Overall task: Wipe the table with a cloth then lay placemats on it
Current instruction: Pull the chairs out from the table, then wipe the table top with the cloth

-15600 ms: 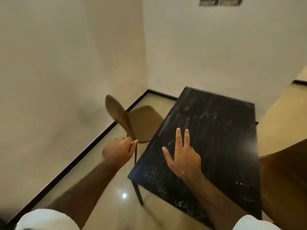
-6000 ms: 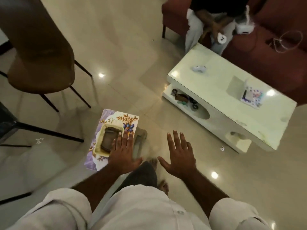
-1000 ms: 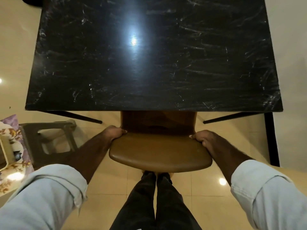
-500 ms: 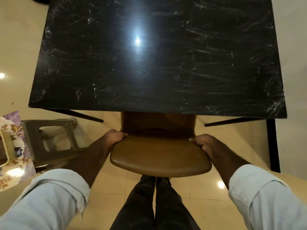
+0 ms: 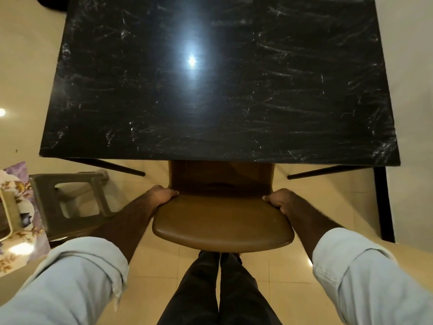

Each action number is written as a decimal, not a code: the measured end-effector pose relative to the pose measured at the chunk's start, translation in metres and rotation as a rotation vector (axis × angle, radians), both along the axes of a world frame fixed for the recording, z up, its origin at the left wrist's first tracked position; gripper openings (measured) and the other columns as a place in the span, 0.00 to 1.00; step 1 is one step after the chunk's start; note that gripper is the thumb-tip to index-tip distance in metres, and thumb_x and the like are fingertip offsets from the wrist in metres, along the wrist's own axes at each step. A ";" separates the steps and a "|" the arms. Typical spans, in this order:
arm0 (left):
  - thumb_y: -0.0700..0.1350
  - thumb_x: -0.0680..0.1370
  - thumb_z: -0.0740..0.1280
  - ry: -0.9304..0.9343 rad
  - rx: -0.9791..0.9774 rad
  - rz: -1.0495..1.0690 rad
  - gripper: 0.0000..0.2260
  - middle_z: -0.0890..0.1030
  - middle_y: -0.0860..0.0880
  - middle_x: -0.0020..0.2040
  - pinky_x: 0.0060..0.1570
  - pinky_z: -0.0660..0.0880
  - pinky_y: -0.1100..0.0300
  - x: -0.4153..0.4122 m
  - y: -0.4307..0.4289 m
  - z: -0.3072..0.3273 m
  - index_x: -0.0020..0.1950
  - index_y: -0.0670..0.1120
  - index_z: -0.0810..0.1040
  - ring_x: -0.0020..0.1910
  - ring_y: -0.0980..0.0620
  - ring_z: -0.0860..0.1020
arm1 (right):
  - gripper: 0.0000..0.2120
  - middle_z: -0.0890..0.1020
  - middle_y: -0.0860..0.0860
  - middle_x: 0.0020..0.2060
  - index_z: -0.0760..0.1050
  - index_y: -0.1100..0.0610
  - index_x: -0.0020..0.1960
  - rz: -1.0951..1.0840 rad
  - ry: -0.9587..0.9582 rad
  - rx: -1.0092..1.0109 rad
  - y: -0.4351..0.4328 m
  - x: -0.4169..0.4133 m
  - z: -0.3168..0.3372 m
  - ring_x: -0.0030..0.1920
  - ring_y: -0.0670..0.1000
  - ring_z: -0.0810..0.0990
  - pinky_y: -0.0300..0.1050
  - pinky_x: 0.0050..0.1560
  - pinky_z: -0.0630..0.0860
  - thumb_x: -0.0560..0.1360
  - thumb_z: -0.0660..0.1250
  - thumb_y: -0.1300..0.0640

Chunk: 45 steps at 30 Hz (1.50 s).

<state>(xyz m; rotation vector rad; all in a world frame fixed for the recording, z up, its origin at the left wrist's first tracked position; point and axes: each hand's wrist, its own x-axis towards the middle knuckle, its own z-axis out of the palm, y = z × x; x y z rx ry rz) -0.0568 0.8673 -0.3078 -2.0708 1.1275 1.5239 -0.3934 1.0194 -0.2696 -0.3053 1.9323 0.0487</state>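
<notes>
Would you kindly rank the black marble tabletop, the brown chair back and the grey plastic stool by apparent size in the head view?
1. Black marble tabletop, by far the largest.
2. Brown padded chair back.
3. Grey plastic stool, partly hidden by the left forearm, so this ranking is less certain.

The black table (image 5: pixel 218 85) fills the upper and middle frame, its whole top bare and open to a reach from the near edge. Just below that edge, the brown chair (image 5: pixel 222 221) blocks the centre, its seat tucked under the table, with the left hand (image 5: pixel 161 195) and right hand (image 5: pixel 278 199) clamped on either side of its backrest. Slanted table legs (image 5: pixel 112 164) cross the gaps beside the chair. At lower left a grey stool (image 5: pixel 70 202) crowds the floor, touching or just beside a floral placemat stack (image 5: pixel 16 219). Open floor (image 5: pixel 328 198) lies right of the chair.
</notes>
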 end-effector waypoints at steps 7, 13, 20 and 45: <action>0.60 0.81 0.76 0.147 0.004 -0.150 0.28 0.80 0.45 0.58 0.49 0.82 0.49 -0.012 0.001 0.029 0.74 0.49 0.72 0.52 0.45 0.82 | 0.36 0.76 0.59 0.73 0.66 0.54 0.81 0.365 0.103 0.051 -0.004 0.021 -0.002 0.68 0.62 0.80 0.63 0.70 0.78 0.82 0.70 0.36; 0.78 0.74 0.69 0.111 -0.103 -0.641 0.46 0.72 0.46 0.80 0.72 0.76 0.39 -0.023 0.036 0.068 0.86 0.55 0.67 0.75 0.41 0.75 | 0.38 0.73 0.56 0.75 0.70 0.47 0.78 0.617 0.237 0.012 0.022 0.061 0.051 0.74 0.63 0.72 0.65 0.70 0.74 0.79 0.60 0.23; 0.77 0.80 0.54 -0.087 -0.501 -0.999 0.35 0.77 0.47 0.74 0.73 0.71 0.37 -0.004 0.106 0.113 0.74 0.54 0.76 0.74 0.43 0.73 | 0.42 0.73 0.56 0.79 0.73 0.47 0.78 0.712 0.476 -0.254 0.090 0.112 0.099 0.79 0.64 0.68 0.67 0.77 0.67 0.80 0.43 0.21; 0.76 0.82 0.54 -0.154 -0.826 -0.820 0.46 0.41 0.47 0.91 0.86 0.49 0.34 0.094 0.215 0.149 0.91 0.53 0.40 0.90 0.40 0.42 | 0.46 0.51 0.59 0.89 0.43 0.50 0.91 1.062 0.613 -0.676 0.135 0.183 0.117 0.88 0.66 0.51 0.67 0.85 0.55 0.82 0.44 0.22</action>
